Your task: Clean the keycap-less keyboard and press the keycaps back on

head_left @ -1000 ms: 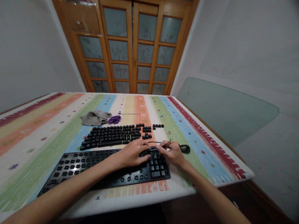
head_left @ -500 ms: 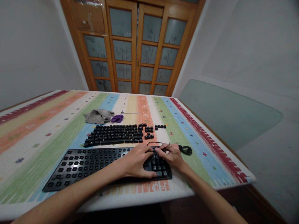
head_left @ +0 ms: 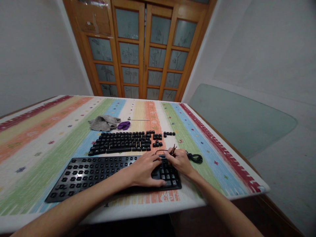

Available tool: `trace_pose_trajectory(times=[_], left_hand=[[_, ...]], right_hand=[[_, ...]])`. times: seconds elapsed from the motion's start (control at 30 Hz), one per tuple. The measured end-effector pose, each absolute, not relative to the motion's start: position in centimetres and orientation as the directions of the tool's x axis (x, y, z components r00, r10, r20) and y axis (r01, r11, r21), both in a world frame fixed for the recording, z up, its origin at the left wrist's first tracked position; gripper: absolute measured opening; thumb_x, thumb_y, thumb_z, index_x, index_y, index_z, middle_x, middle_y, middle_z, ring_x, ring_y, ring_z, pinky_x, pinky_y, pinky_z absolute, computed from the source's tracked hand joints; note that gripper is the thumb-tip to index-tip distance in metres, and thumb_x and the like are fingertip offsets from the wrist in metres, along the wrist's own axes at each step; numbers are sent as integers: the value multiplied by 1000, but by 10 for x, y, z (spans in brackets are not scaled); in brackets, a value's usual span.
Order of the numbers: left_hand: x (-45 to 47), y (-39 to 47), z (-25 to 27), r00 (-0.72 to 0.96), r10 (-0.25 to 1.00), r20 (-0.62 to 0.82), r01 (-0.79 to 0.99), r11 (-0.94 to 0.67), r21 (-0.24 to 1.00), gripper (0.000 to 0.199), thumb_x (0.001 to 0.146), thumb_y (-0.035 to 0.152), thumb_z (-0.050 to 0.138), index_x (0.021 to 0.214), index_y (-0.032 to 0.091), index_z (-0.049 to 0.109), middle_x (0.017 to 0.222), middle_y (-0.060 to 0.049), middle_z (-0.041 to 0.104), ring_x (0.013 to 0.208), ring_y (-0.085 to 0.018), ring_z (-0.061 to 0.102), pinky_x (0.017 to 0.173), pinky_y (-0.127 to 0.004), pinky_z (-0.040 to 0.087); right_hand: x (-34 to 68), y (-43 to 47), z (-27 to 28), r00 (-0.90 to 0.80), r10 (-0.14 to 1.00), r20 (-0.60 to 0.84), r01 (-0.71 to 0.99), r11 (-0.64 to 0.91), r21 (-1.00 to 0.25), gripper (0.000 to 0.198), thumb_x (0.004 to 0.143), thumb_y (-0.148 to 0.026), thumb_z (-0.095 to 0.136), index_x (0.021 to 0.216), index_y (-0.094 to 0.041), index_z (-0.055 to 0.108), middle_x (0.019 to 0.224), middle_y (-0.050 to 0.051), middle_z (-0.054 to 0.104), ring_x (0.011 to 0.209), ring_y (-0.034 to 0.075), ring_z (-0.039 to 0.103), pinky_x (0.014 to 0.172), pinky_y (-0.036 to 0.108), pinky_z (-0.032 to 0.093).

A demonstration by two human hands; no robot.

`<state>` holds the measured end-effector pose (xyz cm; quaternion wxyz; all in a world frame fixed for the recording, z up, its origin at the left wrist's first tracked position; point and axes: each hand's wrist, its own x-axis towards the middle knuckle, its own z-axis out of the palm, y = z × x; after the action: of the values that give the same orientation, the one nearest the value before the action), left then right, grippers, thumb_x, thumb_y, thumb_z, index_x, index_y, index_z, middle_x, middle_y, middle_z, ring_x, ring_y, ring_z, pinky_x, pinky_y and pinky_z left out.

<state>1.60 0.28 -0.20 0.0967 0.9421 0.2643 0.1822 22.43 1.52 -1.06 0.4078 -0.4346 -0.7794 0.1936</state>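
Observation:
A black keyboard (head_left: 96, 172) lies near the table's front edge, most of its key positions bare. Number-pad keycaps (head_left: 170, 176) are still seated at its right end. My left hand (head_left: 146, 169) rests on the keyboard beside these keys, thumb and fingers spread. Closed over the number pad's top edge, my right hand (head_left: 179, 161) grips a thin brownish two-pronged tool (head_left: 173, 150), its prongs pointing up and away. The tool's lower end is hidden by the fingers.
Loose black keycaps (head_left: 123, 141) lie in rows behind the keyboard, with smaller groups to their right. Farther back are a grey cloth (head_left: 103, 122), a purple cloth (head_left: 123, 125) and a thin rod (head_left: 139, 119). A coiled black cable (head_left: 196, 158) sits right of my right hand.
My right hand has turned and shifted slightly left, and the tool in it now points more upright. My left hand stays in place on the keyboard.

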Motion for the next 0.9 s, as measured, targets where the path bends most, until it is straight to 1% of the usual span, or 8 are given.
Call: trace_pose_trajectory(times=[0.23, 0.37, 0.43, 0.5, 0.57, 0.7, 0.8, 0.9], left_hand=[[16, 2, 0, 804, 522, 283, 458, -849, 265, 56, 79, 58, 71, 110, 11, 69, 119, -15, 67, 116, -34, 58, 102, -46, 46], [16, 3, 3, 809, 539, 235, 478, -835, 270, 55, 81, 60, 68, 108, 13, 70, 117, -14, 68, 112, -34, 59, 99, -46, 48], [15, 5, 6, 810, 545, 217, 480, -829, 287, 50, 83, 59, 67, 105, 14, 71, 117, -13, 68, 110, -33, 60, 98, -45, 48], [16, 10, 9, 817, 536, 211, 457, -826, 330, 42, 88, 53, 64, 105, 15, 71, 116, -12, 68, 108, -30, 61, 98, -43, 48], [17, 17, 12, 820, 530, 216, 422, -814, 399, 34, 92, 47, 62, 106, 17, 70, 116, -11, 68, 108, -27, 62, 98, -40, 48], [23, 32, 13, 783, 557, 277, 372, -776, 509, 30, 91, 39, 67, 112, 19, 66, 119, -9, 67, 111, -25, 61, 99, -38, 46], [30, 42, 12, 751, 564, 343, 343, -777, 527, 24, 89, 36, 71, 106, 19, 66, 110, -6, 70, 107, -24, 62, 96, -38, 47], [36, 47, 13, 751, 527, 397, 292, -805, 517, 17, 88, 30, 72, 100, 19, 67, 107, -5, 71, 104, -22, 62, 96, -37, 46]], right_hand=[[217, 25, -11, -254, 898, 361, 504, 441, -742, 48, 93, -50, 53, 56, -19, 56, 44, -1, 56, 42, 12, 51, 48, 24, 38], [221, 30, -14, -175, 951, 253, 459, 306, -834, 54, 91, -60, 51, 55, -20, 53, 41, -2, 54, 36, 11, 46, 41, 24, 34], [224, 32, -13, -179, 958, 226, 424, 282, -861, 55, 90, -63, 51, 55, -20, 53, 42, -2, 54, 34, 11, 44, 39, 24, 32], [226, 32, -10, -199, 949, 244, 392, 305, -868, 55, 90, -64, 52, 57, -20, 53, 43, -2, 55, 34, 10, 43, 38, 23, 32], [227, 32, -7, -211, 932, 294, 372, 355, -858, 54, 90, -63, 53, 58, -20, 54, 44, -2, 56, 35, 10, 44, 39, 23, 34], [231, 33, 0, -211, 895, 394, 359, 446, -820, 52, 92, -58, 54, 57, -20, 54, 45, -1, 57, 38, 10, 48, 42, 23, 37], [233, 34, 5, -216, 870, 443, 355, 492, -795, 51, 94, -55, 53, 57, -19, 55, 46, 0, 58, 38, 10, 48, 44, 23, 38], [235, 34, 9, -215, 847, 487, 371, 532, -761, 52, 94, -56, 53, 57, -19, 56, 47, 0, 60, 39, 10, 50, 46, 23, 40]])
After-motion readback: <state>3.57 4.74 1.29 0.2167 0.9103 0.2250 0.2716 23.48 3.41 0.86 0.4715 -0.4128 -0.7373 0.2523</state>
